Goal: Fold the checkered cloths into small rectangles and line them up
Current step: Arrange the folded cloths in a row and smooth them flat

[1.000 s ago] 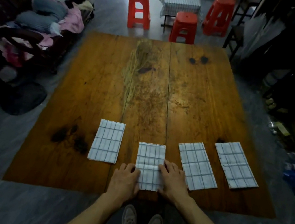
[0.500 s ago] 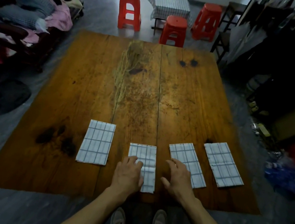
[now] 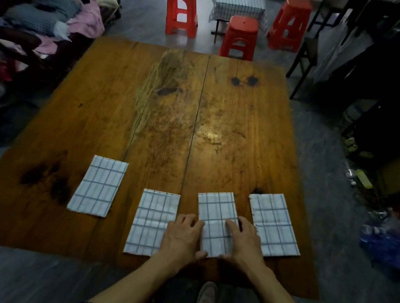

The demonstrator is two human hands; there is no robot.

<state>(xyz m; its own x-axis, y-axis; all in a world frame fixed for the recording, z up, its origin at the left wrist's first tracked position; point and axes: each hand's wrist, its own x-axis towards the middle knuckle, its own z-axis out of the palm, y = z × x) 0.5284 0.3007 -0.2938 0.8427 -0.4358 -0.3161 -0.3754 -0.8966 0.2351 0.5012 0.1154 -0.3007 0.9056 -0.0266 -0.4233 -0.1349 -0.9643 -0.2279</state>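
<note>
Dim room, one warm glare patch on the wooden table (image 3: 211,137), dark blurred corners, wide-angle bending at edges.

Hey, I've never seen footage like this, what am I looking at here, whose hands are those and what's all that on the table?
There is no machine here: a person wears a camera on the head, so this single picture looks forward and down at their own two bare hands. Four folded white cloths with dark checks lie in a row along the near edge of the brown wooden table. The left hand and the right hand sit at either side of the third cloth from the left, touching its edges. The other three lie untouched. Beyond the table stand red plastic stools.
</note>
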